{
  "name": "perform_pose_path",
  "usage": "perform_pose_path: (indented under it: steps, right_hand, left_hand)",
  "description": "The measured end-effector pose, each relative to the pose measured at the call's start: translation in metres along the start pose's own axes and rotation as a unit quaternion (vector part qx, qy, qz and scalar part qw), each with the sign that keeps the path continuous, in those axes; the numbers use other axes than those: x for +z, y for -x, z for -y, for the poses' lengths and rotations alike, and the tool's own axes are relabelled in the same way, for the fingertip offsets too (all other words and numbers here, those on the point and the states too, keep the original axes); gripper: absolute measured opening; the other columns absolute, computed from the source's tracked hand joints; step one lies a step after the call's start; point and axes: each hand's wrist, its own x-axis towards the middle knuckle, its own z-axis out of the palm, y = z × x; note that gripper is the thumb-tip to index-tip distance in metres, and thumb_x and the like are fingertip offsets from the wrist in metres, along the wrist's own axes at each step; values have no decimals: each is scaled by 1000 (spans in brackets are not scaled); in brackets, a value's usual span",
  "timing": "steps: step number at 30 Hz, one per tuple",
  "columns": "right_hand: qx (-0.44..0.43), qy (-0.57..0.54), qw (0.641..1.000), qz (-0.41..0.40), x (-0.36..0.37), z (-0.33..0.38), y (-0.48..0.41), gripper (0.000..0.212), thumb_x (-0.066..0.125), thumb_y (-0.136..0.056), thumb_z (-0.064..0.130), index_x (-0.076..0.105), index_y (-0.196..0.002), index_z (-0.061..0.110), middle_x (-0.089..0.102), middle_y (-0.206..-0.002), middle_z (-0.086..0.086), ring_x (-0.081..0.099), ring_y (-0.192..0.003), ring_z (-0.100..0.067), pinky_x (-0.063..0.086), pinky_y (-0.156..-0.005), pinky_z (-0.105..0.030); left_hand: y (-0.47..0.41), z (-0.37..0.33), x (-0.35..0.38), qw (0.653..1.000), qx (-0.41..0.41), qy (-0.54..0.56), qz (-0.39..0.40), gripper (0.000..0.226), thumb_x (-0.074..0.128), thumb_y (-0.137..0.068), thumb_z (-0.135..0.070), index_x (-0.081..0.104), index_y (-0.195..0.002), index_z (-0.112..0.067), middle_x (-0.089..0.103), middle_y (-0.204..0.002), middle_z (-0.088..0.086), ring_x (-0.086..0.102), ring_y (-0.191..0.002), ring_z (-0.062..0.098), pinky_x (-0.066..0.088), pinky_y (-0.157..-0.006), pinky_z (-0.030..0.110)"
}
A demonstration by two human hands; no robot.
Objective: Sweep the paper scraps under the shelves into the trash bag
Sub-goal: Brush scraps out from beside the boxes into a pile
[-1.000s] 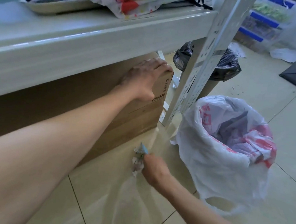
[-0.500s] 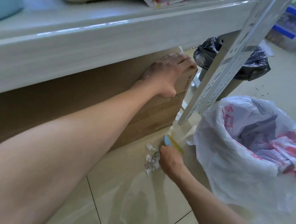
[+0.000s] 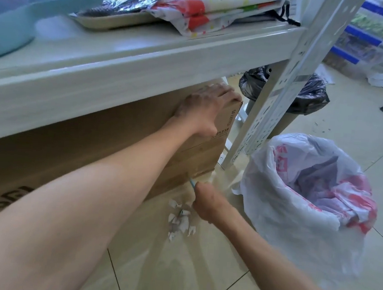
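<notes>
Paper scraps (image 3: pixel 179 221): small heap on the floor tiles, just left of the right hand (image 3: pixel 206 202), near the cardboard box (image 3: pixel 97 140).
Right hand: grip closed on a thin teal tool (image 3: pixel 192 182), mostly hidden.
Left hand (image 3: pixel 207 109): flat on the box.
Trash bag (image 3: pixel 307 191): open, beyond the right hand from the heap.

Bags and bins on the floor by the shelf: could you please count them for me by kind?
White plastic bag standing open: 1
Bin with black liner: 1
Total: 2
</notes>
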Motion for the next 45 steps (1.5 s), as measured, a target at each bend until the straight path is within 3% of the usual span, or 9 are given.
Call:
perform_pose_path:
  steps: [2, 8, 16, 24, 28, 33, 35, 39, 45]
  right_hand:
    - [-3, 13, 1000, -14, -8, -6, -7, 20, 48, -86, -1, 56, -105, -2, 59, -97, -16, 61, -81, -33, 43, -61, -29]
    - [6, 53, 998, -31, 7, -15, -18, 23, 44, -88, -1, 54, -109, 2, 59, -108, -16, 60, -97, -32, 40, -68, -33]
    - [-149, 152, 976, 36, 46, 1, 8, 25, 52, -87, 0, 60, -110, 1, 64, -109, -17, 63, -98, -36, 47, -74, -38]
    - [-211, 210, 949, 101, 49, -8, 34, 23, 47, -86, -3, 61, -105, -1, 65, -104, -20, 64, -94, -38, 46, -69, -38]
    - [-186, 187, 959, 102, 29, -15, 31, 21, 47, -88, 0, 59, -104, 1, 62, -103, -18, 59, -81, -33, 39, -64, -35]
    - [-120, 104, 986, 51, 0, -32, 14, 10, 47, -83, 3, 54, -90, 7, 44, -77, -6, 44, -67, -24, 34, -59, -31]
    - [-87, 117, 989, 33, -4, -40, 10, 9, 49, -83, 2, 53, -90, 6, 43, -79, -7, 43, -64, -24, 32, -57, -32]
    - [-34, 133, 990, 37, 8, -46, 12, 24, 52, -84, 2, 55, -107, -1, 58, -99, -15, 57, -78, -30, 39, -58, -33]
    - [-55, 24, 993, 99, 62, 1, 47, 33, 53, -85, 7, 55, -117, -1, 60, -116, -23, 59, -105, -39, 49, -86, -40]
  left_hand:
    - [0, 0, 0, 1000, -5, 1, 5, 85, 73, -65, -15, 38, -138, -41, 34, -151, -13, 38, -136, 19, 39, -105, 37]
    - [0, 1, -1, 1000, -4, 2, 8, 84, 75, -65, -18, 38, -138, -41, 34, -151, -13, 39, -136, 18, 39, -105, 37]
    - [1, -1, -2, 1000, -3, -10, 13, 84, 74, -67, -18, 37, -140, -39, 32, -153, -11, 36, -139, 20, 35, -109, 38]
    - [2, -1, -4, 1000, -3, -3, 5, 84, 73, -67, -16, 38, -140, -39, 33, -152, -12, 37, -137, 18, 38, -105, 35]
    - [2, -2, -4, 1000, -2, -2, 6, 84, 72, -68, -14, 38, -140, -38, 32, -153, -12, 34, -140, 18, 33, -109, 34]
    - [3, -1, -4, 1000, 1, -5, 8, 84, 73, -68, -15, 38, -141, -36, 33, -153, -11, 33, -140, 17, 31, -110, 32]
    - [2, -1, -5, 1000, 0, -4, 9, 84, 73, -68, -15, 38, -142, -36, 33, -153, -11, 33, -140, 17, 31, -109, 31]
    - [1, -2, -5, 1000, -1, 4, 15, 83, 72, -68, -15, 38, -141, -37, 33, -152, -12, 34, -140, 17, 33, -110, 33]
    - [2, -2, -5, 1000, 3, -3, 17, 84, 73, -68, -15, 36, -141, -38, 32, -153, -11, 34, -141, 19, 35, -110, 37]
